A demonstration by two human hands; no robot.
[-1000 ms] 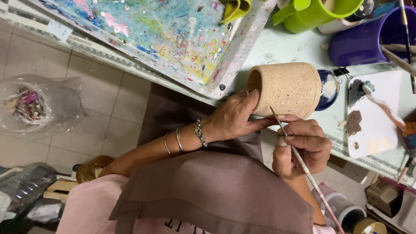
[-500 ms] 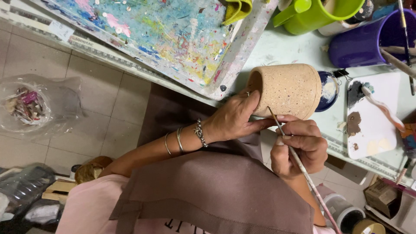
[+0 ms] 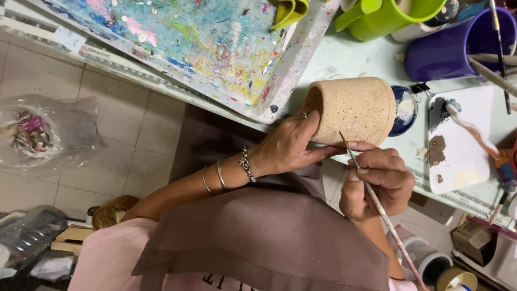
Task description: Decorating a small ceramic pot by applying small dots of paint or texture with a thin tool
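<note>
Head view: the speckled clay pot point(image 3: 353, 110) lies on its side at the edge of the worktop point(image 3: 350, 56), its long axis running left to right, mouth toward the left hand point(image 3: 288, 148), which is clamped on the rim. The right hand point(image 3: 377, 180), just below the pot, pinches a thin paintbrush point(image 3: 371, 194) whose tip angles up to touch the pot's lower wall. A white palette point(image 3: 463, 156) sits right.
</note>
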